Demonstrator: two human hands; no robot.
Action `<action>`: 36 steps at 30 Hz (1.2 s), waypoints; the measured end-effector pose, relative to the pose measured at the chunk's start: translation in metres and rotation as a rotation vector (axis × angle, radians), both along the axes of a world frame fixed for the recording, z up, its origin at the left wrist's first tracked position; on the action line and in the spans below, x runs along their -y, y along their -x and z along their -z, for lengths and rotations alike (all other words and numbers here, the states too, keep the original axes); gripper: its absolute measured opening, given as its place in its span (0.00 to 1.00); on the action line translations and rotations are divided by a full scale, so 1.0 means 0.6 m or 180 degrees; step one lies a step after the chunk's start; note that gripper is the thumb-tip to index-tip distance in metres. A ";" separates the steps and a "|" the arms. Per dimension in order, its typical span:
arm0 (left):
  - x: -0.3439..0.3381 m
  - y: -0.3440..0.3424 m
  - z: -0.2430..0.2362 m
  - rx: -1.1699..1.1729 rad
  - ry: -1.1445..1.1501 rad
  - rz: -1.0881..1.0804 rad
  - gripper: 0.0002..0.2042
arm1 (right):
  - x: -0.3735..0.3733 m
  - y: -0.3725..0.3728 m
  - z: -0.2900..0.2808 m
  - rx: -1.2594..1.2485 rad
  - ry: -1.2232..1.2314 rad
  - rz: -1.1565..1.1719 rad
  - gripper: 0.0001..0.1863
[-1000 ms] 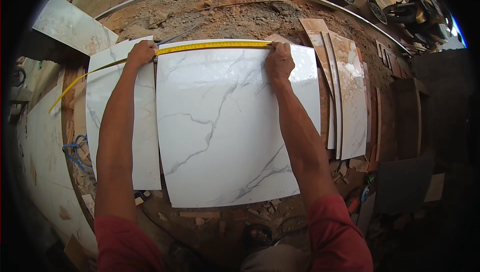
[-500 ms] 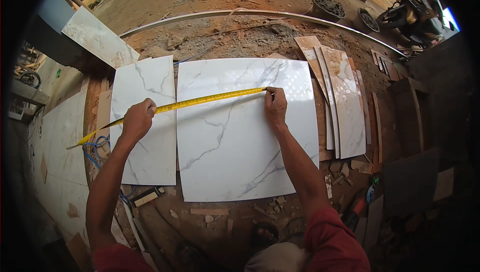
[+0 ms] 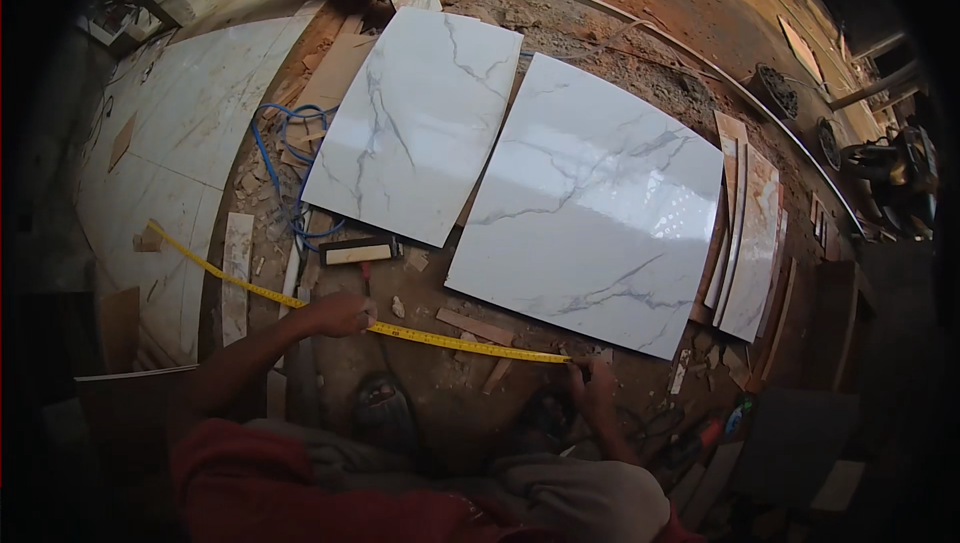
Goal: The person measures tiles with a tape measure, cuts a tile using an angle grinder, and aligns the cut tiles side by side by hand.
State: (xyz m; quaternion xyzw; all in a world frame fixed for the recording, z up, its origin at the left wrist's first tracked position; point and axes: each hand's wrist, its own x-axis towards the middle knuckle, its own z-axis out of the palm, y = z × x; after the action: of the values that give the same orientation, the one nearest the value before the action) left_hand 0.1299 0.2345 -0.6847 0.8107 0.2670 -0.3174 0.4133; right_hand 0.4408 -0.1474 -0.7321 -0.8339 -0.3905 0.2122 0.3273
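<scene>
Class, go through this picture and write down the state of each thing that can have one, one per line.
Left hand: closed around the tape.
Right hand: pinching the tape's end.
Yellow tape: drawn out, running past the left hand.
Larger tile: lying flat, glossy.
Narrower tile: lying flat, apart from the larger one.
Blue cord: loosely looped.
Tile pieces at right: stacked, stained.

room: above right tile (image 3: 590, 193) | block: yellow tape (image 3: 470, 345), near side; blue cord (image 3: 268, 161) beside left tile (image 3: 420, 133)
</scene>
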 end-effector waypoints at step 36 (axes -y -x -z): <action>0.006 0.053 0.075 -0.0633 -0.0715 0.1382 0.17 | 0.179 0.064 -0.343 -0.2950 -0.0558 -0.0018 0.31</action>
State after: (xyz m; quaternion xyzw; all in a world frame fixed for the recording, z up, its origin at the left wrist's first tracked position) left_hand 0.0978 0.2307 -0.7296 0.8546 0.1596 -0.4452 0.2147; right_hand 0.4027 -0.2549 -0.5263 -0.6195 -0.2219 0.5292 0.5357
